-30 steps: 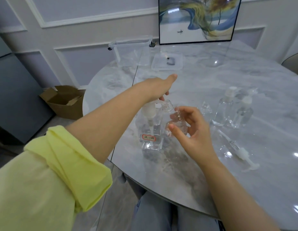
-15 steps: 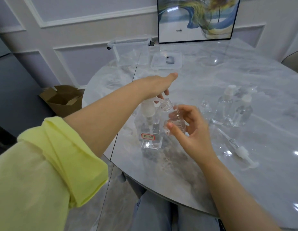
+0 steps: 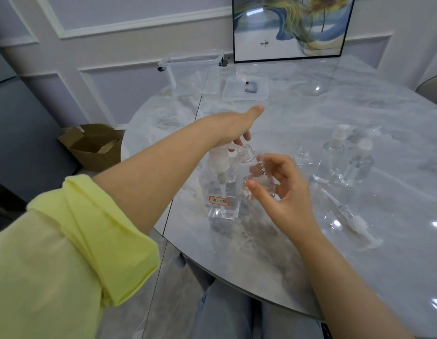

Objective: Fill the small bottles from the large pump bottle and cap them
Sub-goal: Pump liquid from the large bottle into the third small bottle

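The large clear pump bottle (image 3: 221, 192) with a red-framed label stands near the table's front-left edge. My left hand (image 3: 234, 129) lies on its white pump head, palm down, fingers over the spout. My right hand (image 3: 276, 189) holds a small clear uncapped bottle (image 3: 255, 176) tilted, its open neck right under the spout. Another small uncapped bottle (image 3: 302, 157) stands to the right. Beyond it stand two capped small bottles (image 3: 331, 157), (image 3: 359, 166). A loose white pump cap with its tube (image 3: 354, 222) lies on the table at the right.
The round marble table (image 3: 310, 277) has its edge close to my lap. At the back stand a clear plastic bin (image 3: 193, 72) and a clear lid (image 3: 245, 90), with a framed picture (image 3: 290, 28) against the wall. A cardboard box (image 3: 95, 145) sits on the floor at left.
My left hand has pushed down a little on the pump head. The small bottle stays at the spout in my right hand.
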`<action>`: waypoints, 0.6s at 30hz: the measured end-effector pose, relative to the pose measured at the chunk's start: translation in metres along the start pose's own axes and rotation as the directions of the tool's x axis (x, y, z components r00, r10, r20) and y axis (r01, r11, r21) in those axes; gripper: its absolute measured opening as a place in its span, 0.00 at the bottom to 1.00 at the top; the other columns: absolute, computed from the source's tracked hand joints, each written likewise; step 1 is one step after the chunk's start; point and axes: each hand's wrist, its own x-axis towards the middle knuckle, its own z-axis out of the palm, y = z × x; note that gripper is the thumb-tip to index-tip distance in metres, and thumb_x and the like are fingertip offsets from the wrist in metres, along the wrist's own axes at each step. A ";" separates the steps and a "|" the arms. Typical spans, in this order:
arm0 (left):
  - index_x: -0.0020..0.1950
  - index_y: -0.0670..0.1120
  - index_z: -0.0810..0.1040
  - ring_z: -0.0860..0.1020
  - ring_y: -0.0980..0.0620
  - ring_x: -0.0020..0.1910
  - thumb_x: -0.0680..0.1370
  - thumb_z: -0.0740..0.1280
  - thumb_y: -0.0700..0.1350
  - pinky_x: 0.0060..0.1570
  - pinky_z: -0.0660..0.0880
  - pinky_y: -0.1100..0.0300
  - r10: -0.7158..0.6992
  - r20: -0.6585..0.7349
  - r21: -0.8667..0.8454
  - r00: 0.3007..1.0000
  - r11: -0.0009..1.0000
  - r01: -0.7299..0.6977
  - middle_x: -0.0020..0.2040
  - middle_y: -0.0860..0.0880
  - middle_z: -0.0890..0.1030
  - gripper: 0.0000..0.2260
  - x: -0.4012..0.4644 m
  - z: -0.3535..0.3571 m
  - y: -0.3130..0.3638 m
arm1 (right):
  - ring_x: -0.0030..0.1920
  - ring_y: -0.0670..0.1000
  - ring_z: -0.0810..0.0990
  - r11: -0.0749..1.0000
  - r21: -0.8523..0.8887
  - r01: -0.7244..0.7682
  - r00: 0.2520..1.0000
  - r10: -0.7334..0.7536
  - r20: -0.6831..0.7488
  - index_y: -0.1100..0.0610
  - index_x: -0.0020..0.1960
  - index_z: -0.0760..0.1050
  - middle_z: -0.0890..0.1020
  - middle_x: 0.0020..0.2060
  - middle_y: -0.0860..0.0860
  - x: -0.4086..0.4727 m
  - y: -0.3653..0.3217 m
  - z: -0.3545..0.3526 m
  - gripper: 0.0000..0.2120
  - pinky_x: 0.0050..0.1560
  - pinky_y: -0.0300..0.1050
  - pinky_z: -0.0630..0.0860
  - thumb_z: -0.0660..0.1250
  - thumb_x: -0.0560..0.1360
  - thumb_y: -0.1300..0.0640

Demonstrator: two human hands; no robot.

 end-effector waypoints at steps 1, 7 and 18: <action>0.57 0.49 0.83 0.80 0.46 0.57 0.81 0.44 0.71 0.60 0.69 0.49 0.014 -0.002 -0.001 1.000 1.000 -0.014 0.54 0.48 0.84 0.35 0.000 -0.001 0.002 | 0.57 0.53 0.84 1.000 0.001 0.001 1.000 -0.001 -0.004 0.48 0.61 0.75 0.81 0.55 0.42 0.000 0.000 -0.001 0.18 0.48 0.64 0.83 0.74 0.73 0.50; 0.58 0.49 0.83 0.80 0.48 0.57 0.80 0.44 0.71 0.55 0.69 0.51 -0.010 0.019 -0.004 1.000 1.000 0.010 0.54 0.48 0.84 0.35 0.002 -0.001 -0.001 | 0.57 0.54 0.83 0.998 0.034 -0.043 0.999 0.043 0.003 0.50 0.61 0.75 0.82 0.54 0.49 -0.001 0.002 0.000 0.19 0.49 0.65 0.83 0.74 0.73 0.50; 0.55 0.49 0.83 0.82 0.50 0.54 0.81 0.45 0.70 0.57 0.71 0.52 0.028 -0.096 -0.079 0.995 0.996 -0.036 0.51 0.49 0.85 0.34 0.001 0.000 -0.003 | 0.58 0.55 0.83 0.996 0.066 -0.052 0.999 0.052 -0.001 0.48 0.60 0.75 0.83 0.55 0.49 -0.001 0.000 0.002 0.19 0.49 0.66 0.83 0.75 0.72 0.49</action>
